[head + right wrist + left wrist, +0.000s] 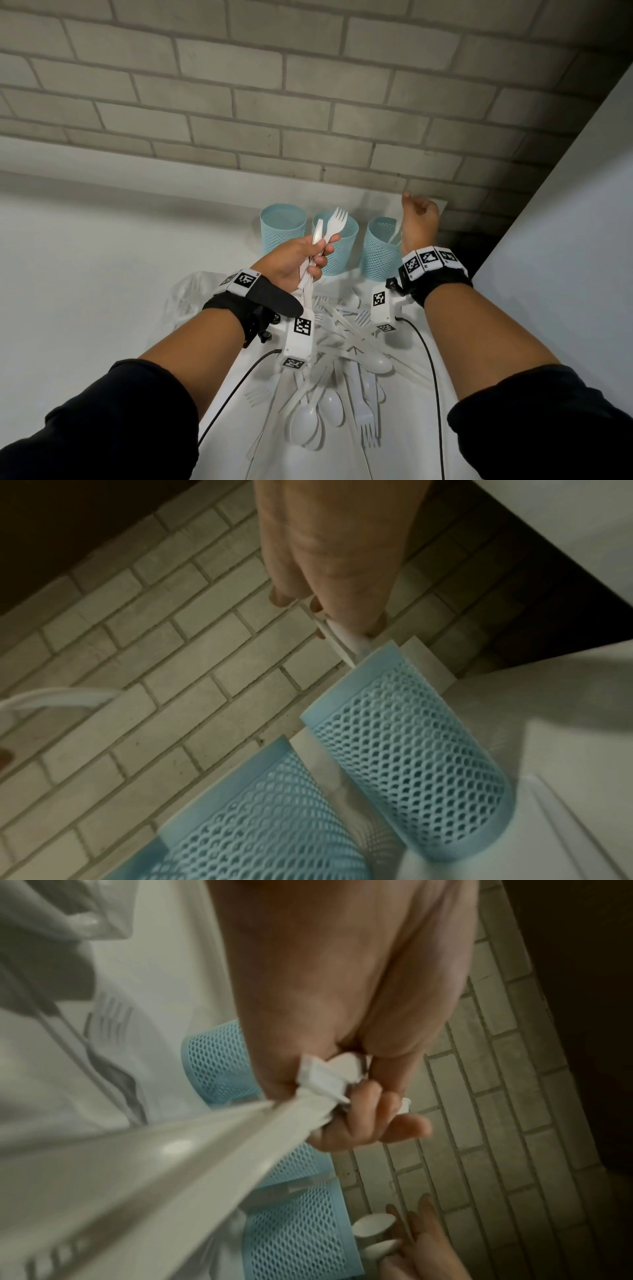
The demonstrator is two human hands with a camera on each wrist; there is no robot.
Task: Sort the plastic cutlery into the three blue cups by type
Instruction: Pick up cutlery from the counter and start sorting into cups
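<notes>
Three blue mesh cups stand in a row by the brick wall: left cup [282, 228], middle cup [337, 251], right cup [381, 251]. My left hand [301, 257] grips a bundle of white cutlery [329, 229] in front of the middle cup, with a fork and a knife sticking up. In the left wrist view the bundle [318, 1080] sits between curled fingers. My right hand [419, 219] hovers over the right cup [411, 750] and pinches white spoons [346, 639] whose lower ends dip into it. A pile of loose cutlery [342, 359] lies on the white table below both wrists.
A crumpled clear plastic bag [185, 301] lies left of the pile. A white panel [565, 240] rises close on the right, and the brick wall [308, 102] is just behind the cups. Camera cables trail from both wrists over the table.
</notes>
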